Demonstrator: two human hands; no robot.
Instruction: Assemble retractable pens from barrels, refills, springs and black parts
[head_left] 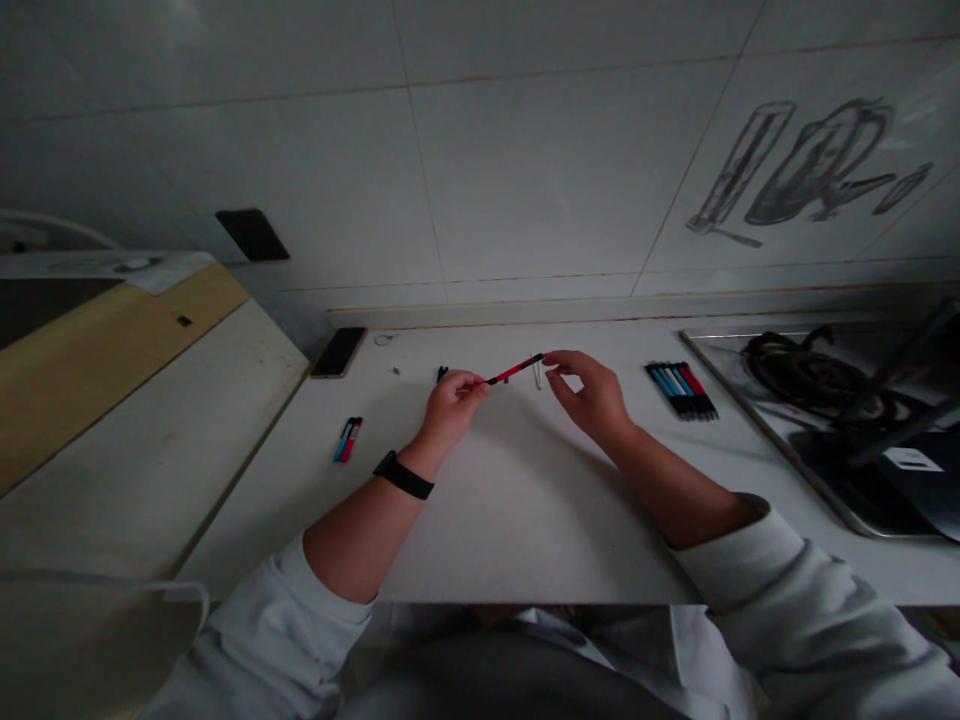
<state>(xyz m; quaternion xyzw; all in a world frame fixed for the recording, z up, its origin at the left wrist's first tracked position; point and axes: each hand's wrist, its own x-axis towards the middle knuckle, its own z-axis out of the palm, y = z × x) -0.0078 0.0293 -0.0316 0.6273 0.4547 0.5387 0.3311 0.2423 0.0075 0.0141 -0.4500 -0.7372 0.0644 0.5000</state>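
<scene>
My left hand (455, 397) pinches one end of a red pen (516, 370) with black ends, held slanting up to the right above the white table. At the pen's far black end is my right hand (592, 392), its index fingertip at or very near the tip. The right thumb is apart from the index finger, with nothing seen between them. Below that end lies a thin white stick, like a pen refill (538, 375). A small dark piece (506, 380) sits beneath the pen. Partly hidden behind my left hand is a black piece (442, 373).
Two pens (348, 440), blue and red, lie at the left near a phone (339, 353), a thin ring (383, 340) and a tiny metallic piece (394, 371). Several pens (681, 390) line up at the right beside a gas stove (825, 400). A tiled wall (525, 180) bounds the back.
</scene>
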